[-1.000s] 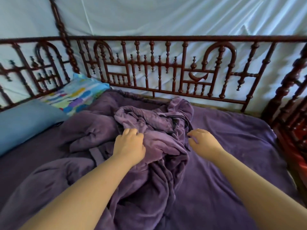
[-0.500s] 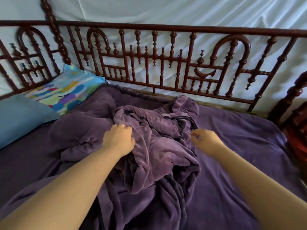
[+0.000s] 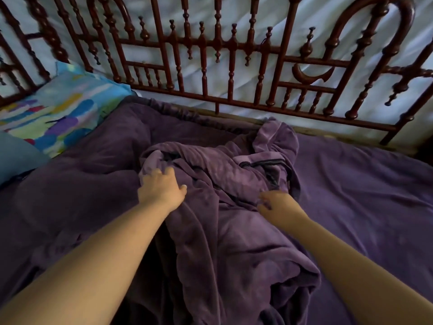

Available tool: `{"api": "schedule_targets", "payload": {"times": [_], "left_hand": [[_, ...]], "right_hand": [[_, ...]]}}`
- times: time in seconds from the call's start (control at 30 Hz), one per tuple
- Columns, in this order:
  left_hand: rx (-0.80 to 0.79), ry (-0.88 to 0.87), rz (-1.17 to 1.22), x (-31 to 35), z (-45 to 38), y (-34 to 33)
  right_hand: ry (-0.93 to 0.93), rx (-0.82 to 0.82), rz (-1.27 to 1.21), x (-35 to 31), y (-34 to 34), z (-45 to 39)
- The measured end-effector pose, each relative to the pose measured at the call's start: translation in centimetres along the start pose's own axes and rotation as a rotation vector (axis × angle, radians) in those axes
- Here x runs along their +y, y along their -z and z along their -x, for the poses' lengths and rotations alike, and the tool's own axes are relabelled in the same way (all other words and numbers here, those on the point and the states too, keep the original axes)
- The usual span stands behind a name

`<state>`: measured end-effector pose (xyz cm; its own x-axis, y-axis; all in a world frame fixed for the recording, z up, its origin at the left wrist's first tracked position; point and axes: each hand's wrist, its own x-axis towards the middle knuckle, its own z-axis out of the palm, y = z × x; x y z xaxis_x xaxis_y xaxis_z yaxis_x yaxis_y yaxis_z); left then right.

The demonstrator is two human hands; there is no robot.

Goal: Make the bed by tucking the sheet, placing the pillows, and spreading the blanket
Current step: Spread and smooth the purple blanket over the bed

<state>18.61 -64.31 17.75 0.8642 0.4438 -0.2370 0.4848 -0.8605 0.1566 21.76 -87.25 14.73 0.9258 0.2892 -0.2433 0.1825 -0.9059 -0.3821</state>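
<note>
Centrally, one blanket (image 3: 225, 207) is seen bunched in a purple heap on the sheet (image 3: 363, 195), its long axis running from the near edge of the bed toward the far rail (image 3: 234, 99). The heap lies directly ahead of both hands and partly between the forearms, so neither arm has to cross over. The left hand (image 3: 161, 191) is laid on the heap's left shoulder with fingers loosely spread and curling into the folds; a firm grip cannot be confirmed. The right hand (image 3: 278, 202) is set against the heap's right side, a little nearer than the left, fingers partly bent; it is blurred, and whether cloth is pinched cannot be told. The right hand is judged closer to the dark edging visible among the folds, which may mark a hem worth finding before spreading.

Two pillows are counted at the far left: a patterned pillow (image 3: 61, 109) against the rail and a blue pillow (image 3: 16, 158) just beside it, nearer. One sheet is seen, lying fairly smooth to the right, with a gathered edge along the far side. Spreading is judged not yet done.
</note>
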Motion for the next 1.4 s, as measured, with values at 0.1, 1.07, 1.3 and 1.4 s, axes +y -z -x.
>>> {"api": "schedule_targets", "payload": {"times": [0.1, 1.07, 1.3, 1.4], "left_hand": [[0.003, 0.095, 0.075, -0.7, -4.6, -1.7], [-0.293, -0.953, -0.302, 12.8, 4.7, -2.9], [-0.793, -1.040, -0.082, 25.2, 18.2, -4.7], [-0.993, -1.053, -0.161, 29.9, 23.7, -8.1]], "right_hand": [[-0.026, -0.029, 0.063, -0.3, -2.7, -4.0], [-0.044, 0.743, 0.650, 17.3, 9.9, 7.6], [-0.205, 0.731, 0.541, 31.5, 14.8, 17.7], [-0.417, 0.646, 0.512, 37.7, 13.0, 21.2]]}}
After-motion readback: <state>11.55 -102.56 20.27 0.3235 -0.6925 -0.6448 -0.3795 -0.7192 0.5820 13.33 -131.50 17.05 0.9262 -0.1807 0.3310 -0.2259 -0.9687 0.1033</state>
